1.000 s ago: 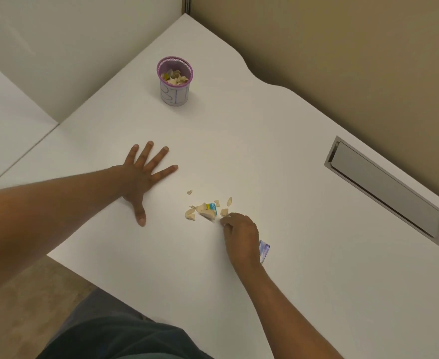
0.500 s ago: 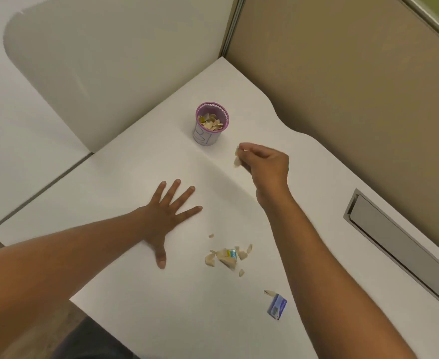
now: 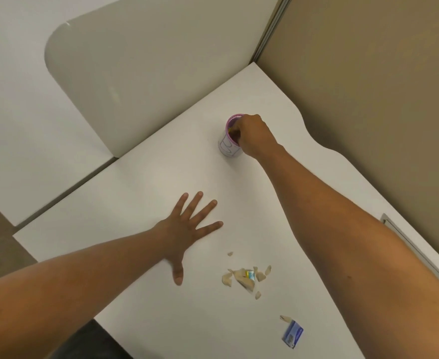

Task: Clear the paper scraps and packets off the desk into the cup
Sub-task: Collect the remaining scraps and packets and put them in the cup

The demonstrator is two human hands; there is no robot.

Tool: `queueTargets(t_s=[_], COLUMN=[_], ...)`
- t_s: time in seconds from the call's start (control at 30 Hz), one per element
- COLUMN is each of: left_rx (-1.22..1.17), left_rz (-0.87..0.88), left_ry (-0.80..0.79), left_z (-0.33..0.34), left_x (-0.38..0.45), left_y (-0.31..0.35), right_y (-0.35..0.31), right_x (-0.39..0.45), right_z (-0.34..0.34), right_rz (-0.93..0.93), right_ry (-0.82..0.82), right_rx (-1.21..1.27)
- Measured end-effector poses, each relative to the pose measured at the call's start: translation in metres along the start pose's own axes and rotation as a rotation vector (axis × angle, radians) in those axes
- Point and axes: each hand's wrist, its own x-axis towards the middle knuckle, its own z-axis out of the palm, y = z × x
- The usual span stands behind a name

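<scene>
Purple-rimmed cup (image 3: 228, 145) has the right hand (image 3: 253, 136) over its mouth, fingertips bunched and dipped just inside the rim; cannot tell if anything is pinched between them, they're hidden by the knuckles and the cup's edge. Cup stands upright on the far part of the white desk (image 3: 148, 182), near the corner where the beige partition (image 3: 368, 99) meets the pale grey divider (image 3: 140, 73). White cup wall with dark line marks; a bit of yellowish content visible inside, detail too small.

Left hand (image 3: 184, 229) lies flat on the desk, palm down, fingers spread wide, holding nothing, well apart from the cup and nearer the person.

Paper scraps (image 3: 241, 278), tan, sit in a loose cluster just right of the left thumb, with a small blue-yellow packet (image 3: 250, 275) in among them, touching the pieces. One stray bit sits a little above the cluster. Blue packet (image 3: 292, 334) lies nearer the desk's front edge, one more tan scrap (image 3: 285, 318) just beside it. Grey cable slot (image 3: 392, 226) at the right edge, partly hidden by the right forearm.
</scene>
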Motion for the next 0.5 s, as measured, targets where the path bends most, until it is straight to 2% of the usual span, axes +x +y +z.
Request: queueTargets(t_s=[0.23, 0.4, 0.5], left_rx=[0.010, 0.030, 0.023], left_rz=[-0.007, -0.034, -0.037], left_ry=[-0.013, -0.029, -0.029], left_z=[-0.005, -0.009, -0.011], left_x=[-0.001, -0.004, -0.004], left_y=[0.002, 0.004, 0.005], right_y=[0.003, 0.026, 0.046], right_x=[-0.018, -0.052, -0.097], right_z=[-0.047, -0.062, -0.044], right_rz=[-0.090, -0.025, 0.058], right_ry=[0.034, 0.214, 0.329], right_rx=[0.059, 0.239, 0.375])
